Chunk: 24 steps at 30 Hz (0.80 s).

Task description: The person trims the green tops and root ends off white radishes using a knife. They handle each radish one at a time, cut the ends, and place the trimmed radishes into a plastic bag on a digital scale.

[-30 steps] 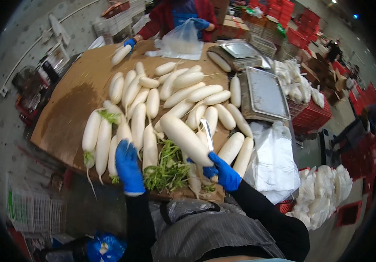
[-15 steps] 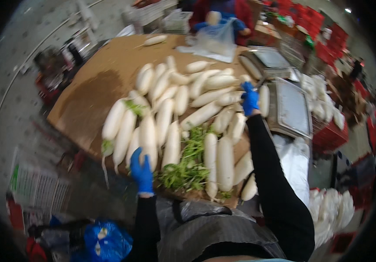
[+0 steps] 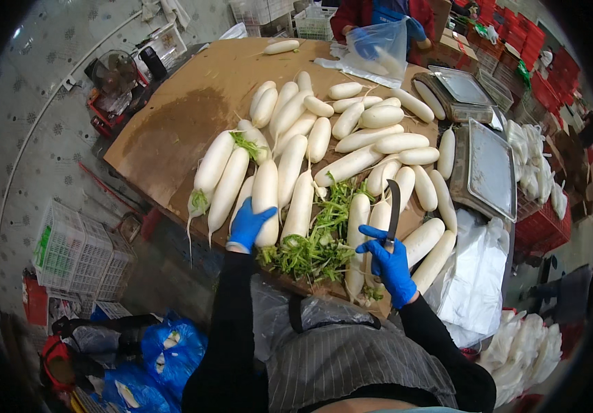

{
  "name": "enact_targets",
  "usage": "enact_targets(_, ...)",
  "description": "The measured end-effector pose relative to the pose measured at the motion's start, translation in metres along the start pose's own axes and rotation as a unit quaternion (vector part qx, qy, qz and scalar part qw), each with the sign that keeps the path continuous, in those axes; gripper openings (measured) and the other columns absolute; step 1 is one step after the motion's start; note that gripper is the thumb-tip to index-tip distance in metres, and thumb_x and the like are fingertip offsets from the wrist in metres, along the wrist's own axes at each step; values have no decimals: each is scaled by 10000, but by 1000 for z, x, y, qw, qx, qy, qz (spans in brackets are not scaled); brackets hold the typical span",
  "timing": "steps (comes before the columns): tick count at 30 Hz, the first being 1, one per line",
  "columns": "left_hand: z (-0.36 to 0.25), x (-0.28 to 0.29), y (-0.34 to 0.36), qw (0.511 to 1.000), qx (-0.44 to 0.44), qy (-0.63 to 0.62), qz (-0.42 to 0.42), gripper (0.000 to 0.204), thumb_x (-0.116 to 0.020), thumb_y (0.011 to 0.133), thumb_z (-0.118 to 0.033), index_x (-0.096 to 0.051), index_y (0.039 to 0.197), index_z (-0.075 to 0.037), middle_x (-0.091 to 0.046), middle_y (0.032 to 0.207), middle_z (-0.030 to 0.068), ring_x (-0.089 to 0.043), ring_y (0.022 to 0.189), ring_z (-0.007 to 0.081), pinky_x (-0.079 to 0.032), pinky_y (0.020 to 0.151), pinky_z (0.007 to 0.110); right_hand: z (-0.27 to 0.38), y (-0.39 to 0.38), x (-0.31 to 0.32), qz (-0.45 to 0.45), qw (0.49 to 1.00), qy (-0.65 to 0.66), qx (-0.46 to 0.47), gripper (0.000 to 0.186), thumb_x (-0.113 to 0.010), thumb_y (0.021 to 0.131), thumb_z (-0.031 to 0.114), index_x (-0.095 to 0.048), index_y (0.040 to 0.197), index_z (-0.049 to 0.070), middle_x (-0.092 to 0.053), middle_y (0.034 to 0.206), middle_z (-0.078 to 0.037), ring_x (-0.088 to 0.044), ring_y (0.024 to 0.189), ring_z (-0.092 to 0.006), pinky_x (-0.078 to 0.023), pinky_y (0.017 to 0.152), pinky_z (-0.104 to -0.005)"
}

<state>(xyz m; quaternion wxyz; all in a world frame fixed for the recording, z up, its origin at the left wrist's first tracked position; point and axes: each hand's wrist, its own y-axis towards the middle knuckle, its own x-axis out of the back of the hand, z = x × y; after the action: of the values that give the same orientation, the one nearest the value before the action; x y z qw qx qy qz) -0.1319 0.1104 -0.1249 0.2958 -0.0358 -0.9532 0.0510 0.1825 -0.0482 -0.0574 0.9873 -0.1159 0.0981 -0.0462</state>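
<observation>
Around the lower end of a white daikon radish (image 3: 265,186), my left hand (image 3: 247,227) in a blue glove is closed, its thumb lying across the front. My right hand (image 3: 394,274), also gloved in blue, grips a knife (image 3: 394,210) with a dark, curved blade pointing away from me; its index finger is stretched out. The blade hangs over other daikon radishes. Between my hands lies a heap of cut green leaf tops (image 3: 317,244). Many more daikons are spread over the brown board (image 3: 165,131) on the table, and one at the left (image 3: 210,165) has a green stub.
Two scales (image 3: 492,168) stand along the right side, with white plastic bags (image 3: 472,275) nearer me. Across the table a person (image 3: 386,14) handles a clear bag (image 3: 382,55). White crates (image 3: 79,251) and blue bags (image 3: 172,354) are on the floor at left.
My right hand has come back from beside the scales toward me, and the knife now shows plainly. My left hand has moved onto the daikon radish. The whole view has shifted.
</observation>
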Motion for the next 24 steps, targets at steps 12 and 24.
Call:
enact_targets(12,-30,-16,-106,856,-50,-460,228,717,-757,796,-280,-440,1376,-1,-557,1297,138,-552,1160,249,-459,978,385,21,-19,22,78,971,-191,120,205,-530,972,155,-653,1074,27,-666,769,-54,-569,601,-68,-434,518,-216)
enact_targets(24,-86,1,-136,969,-131,-140,156,848,-874,664,-291,-468,1357,-17,-614,1219,163,-615,1085,235,-493,916,360,66,22,-31,11,798,-483,360,321,-623,891,409,-608,823,95,-579,602,-153,-592,553,-349,-448,493,-422)
